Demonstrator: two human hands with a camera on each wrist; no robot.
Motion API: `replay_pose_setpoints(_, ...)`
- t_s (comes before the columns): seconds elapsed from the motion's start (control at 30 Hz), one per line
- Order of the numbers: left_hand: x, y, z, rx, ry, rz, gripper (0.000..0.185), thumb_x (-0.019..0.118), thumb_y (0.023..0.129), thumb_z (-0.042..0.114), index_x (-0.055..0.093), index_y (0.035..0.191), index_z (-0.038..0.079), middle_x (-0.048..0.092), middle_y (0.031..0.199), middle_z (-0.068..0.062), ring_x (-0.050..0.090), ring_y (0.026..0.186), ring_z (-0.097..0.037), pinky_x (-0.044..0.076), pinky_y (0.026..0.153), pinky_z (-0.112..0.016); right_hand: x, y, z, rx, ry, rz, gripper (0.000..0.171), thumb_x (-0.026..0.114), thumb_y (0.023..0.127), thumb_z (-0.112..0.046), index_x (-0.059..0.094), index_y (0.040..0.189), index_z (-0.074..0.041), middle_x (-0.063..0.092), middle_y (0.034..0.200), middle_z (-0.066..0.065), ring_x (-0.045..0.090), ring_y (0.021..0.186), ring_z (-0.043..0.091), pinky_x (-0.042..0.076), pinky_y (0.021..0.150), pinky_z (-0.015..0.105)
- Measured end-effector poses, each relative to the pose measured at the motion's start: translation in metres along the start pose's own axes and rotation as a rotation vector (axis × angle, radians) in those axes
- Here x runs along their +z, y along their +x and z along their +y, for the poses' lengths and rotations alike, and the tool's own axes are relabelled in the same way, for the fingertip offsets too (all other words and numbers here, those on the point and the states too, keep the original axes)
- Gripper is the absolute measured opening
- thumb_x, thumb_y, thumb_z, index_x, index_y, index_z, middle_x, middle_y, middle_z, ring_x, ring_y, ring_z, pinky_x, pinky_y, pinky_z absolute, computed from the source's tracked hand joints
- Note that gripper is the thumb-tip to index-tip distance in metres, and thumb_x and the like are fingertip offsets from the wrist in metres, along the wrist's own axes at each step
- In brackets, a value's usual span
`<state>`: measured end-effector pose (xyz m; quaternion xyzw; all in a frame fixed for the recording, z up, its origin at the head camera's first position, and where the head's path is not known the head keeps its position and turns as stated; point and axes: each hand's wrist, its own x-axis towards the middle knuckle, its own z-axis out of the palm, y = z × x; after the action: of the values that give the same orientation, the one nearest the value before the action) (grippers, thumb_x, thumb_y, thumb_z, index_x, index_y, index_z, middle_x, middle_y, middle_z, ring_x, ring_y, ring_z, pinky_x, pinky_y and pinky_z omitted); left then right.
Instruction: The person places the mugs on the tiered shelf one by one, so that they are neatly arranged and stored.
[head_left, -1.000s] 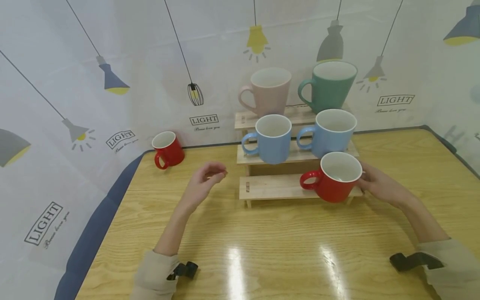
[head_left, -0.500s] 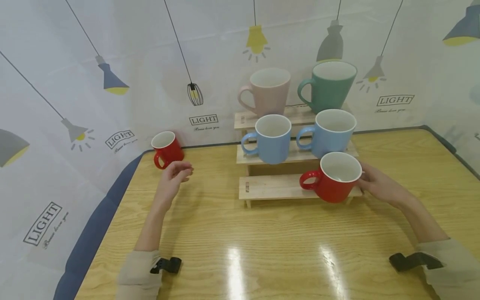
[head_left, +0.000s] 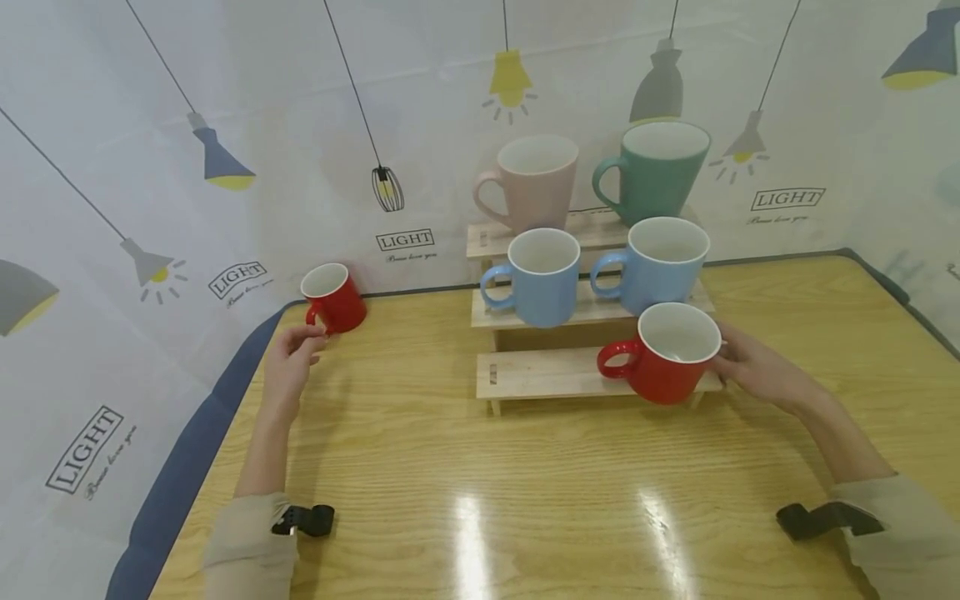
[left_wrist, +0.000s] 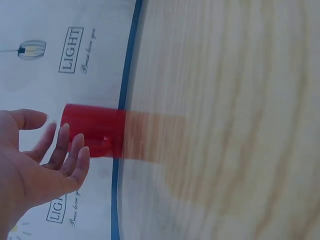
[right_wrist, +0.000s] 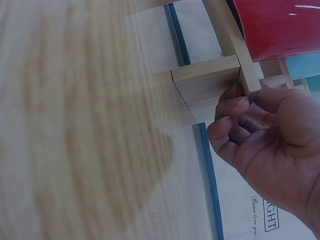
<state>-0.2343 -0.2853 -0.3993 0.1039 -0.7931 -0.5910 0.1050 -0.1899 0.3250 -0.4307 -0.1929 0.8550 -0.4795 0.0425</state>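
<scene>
A small red mug (head_left: 335, 298) (left_wrist: 95, 131) stands at the table's far left corner by the backdrop. My left hand (head_left: 303, 342) (left_wrist: 60, 145) reaches to it with straight fingers at its handle, holding nothing. A larger red mug (head_left: 670, 354) (right_wrist: 280, 25) sits at the right end of the lowest step of a wooden stand (head_left: 540, 375). My right hand (head_left: 727, 358) (right_wrist: 235, 117) stays just right of that mug, its loosely curled fingers against the step's end (right_wrist: 247, 82) and gripping nothing.
Two light blue mugs (head_left: 542, 279) (head_left: 663, 267) fill the middle step; a pink mug (head_left: 534, 183) and a green mug (head_left: 660, 171) stand on the top one. The wooden table (head_left: 525, 500) is bare in front, and a printed cloth backdrop (head_left: 150, 125) closes the back and sides.
My left hand has swept left from the table's middle to the small red mug, its fingers uncurling. The right hand and the larger red mug have stayed put.
</scene>
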Motion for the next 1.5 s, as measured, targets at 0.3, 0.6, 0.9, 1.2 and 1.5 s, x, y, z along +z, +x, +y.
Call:
replay_pose_setpoints(0.3,-0.007,0.015,-0.004,-0.073,-0.006,0.134,0.037,0.054,0.099,0.014,0.049,0.132,-0.002,0.050,0.111,0.003,0.050,0.096,-0.005,0.042,0.096,-0.031,-0.001,-0.001,0.000,0.006,0.022,-0.001,0.044,0.050,0.103,0.000,0.036,0.144,0.010,0.053,0.116,-0.010,0.057,0.090,0.007,0.051,0.068,0.027)
replay_pose_setpoints(0.6,-0.005,0.027,-0.004,-0.112,0.019,0.131,0.045,0.056,0.098,0.018,0.047,0.138,-0.001,0.051,0.121,-0.001,0.050,0.108,-0.010,0.042,0.099,-0.031,-0.001,0.000,-0.001,0.003,0.033,-0.006,0.045,0.050,0.104,-0.001,0.036,0.145,0.010,0.053,0.117,-0.011,0.058,0.092,0.005,0.050,0.070,0.025)
replay_pose_setpoints(0.9,0.003,0.043,-0.007,-0.165,-0.142,0.088,0.028,0.065,0.094,0.010,0.058,0.119,0.001,0.059,0.096,0.005,0.054,0.099,-0.012,0.039,0.107,-0.034,-0.001,-0.001,0.000,-0.006,0.043,-0.012,0.045,0.048,0.104,0.000,0.035,0.146,0.008,0.053,0.119,-0.014,0.057,0.093,0.006,0.051,0.069,0.027)
replay_pose_setpoints(1.2,0.000,0.047,-0.011,-0.197,-0.320,0.027,0.005,0.057,0.100,0.009,0.059,0.097,0.006,0.067,0.072,0.003,0.063,0.082,-0.012,0.045,0.098,-0.030,0.001,0.000,-0.003,0.017,0.032,-0.023,0.049,0.048,0.105,-0.005,0.031,0.150,0.007,0.051,0.132,0.010,0.058,0.100,0.004,0.051,0.077,0.025)
replay_pose_setpoints(1.5,0.003,0.049,-0.014,-0.182,-0.340,-0.006,0.025,0.054,0.101,0.009,0.055,0.077,0.006,0.054,0.061,0.002,0.055,0.063,-0.010,0.048,0.071,-0.022,0.000,-0.001,0.000,0.012,0.034,-0.013,0.048,0.048,0.104,-0.002,0.032,0.148,0.008,0.053,0.125,0.000,0.058,0.093,0.008,0.051,0.070,0.027)
